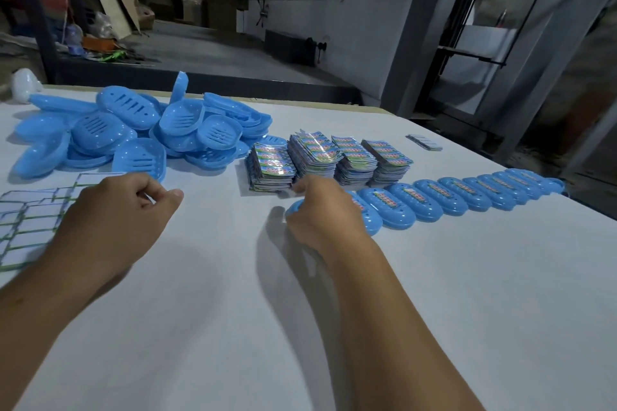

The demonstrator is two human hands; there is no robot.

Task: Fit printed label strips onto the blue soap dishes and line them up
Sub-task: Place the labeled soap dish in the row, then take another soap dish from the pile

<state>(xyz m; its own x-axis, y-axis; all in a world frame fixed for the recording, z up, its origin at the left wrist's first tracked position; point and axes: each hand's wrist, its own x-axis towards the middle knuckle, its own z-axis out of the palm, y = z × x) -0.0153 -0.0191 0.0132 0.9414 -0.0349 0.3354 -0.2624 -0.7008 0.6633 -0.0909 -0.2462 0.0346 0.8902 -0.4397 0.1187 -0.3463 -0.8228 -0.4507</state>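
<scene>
Far left, near edge: white-backed sheets (30, 220), green-edged and fanned in overlapping layers on the white table (233, 294). They look like label stock lying face down, or spent backing; which cannot be told.

Left, far side: heap of unlabelled blue soap dishes (133, 130), tumbled at all angles, one standing on edge. Loose piling suits a supply to be drawn from one piece at a time. A white rounded object (25, 83) sits beyond the heap at the table corner.

Left hand (123, 207): hovers just over the edge of the fanned sheets and near the closest dish of the heap; fingers curled in, thumb against forefinger. Whether anything is pinched there cannot be told.

Centre: four stacks of printed label strips (329, 157), colour side up, set side by side between heap and row, so likely within easy reach of either hand.

Right hand (320, 210): fingers curled over the newest dish (370, 222) at the near end of the row, apparently seating it against its neighbour.

Right: row of labelled dishes (467, 193), each overlapping the next, strips showing, running away toward the table's right edge.

Far right: a small separate stack of strips (425, 142), well apart from the rest.
</scene>
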